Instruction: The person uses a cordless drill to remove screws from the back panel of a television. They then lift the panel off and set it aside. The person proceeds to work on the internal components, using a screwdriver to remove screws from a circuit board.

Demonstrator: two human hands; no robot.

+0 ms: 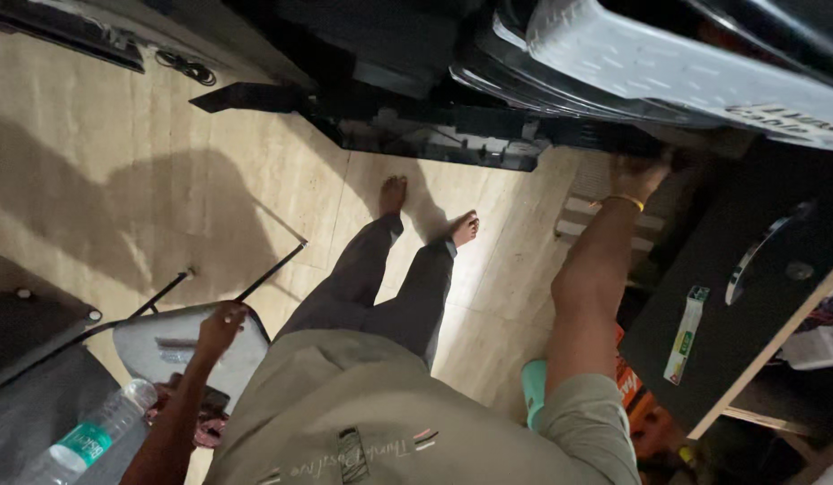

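I stand barefoot on a beige tiled floor (120, 180) and look down at my grey trousers and olive shirt. My left hand (220, 323) is down at the lower left, fingers curled over the top edge of a grey rounded panel (160, 346). My right hand (641, 175), a gold bangle (625, 199) on its wrist, stretches forward into the shadow under a large dark object, just above a striped mat (585, 216). Its fingers are lost in the dark.
A black plastic part (434, 139) lies on the floor ahead of my feet. A black cabinet door with a silver handle (762, 251) stands to the right. A clear water bottle (84, 445) lies at lower left, and a teal object (533, 391) by my right arm.
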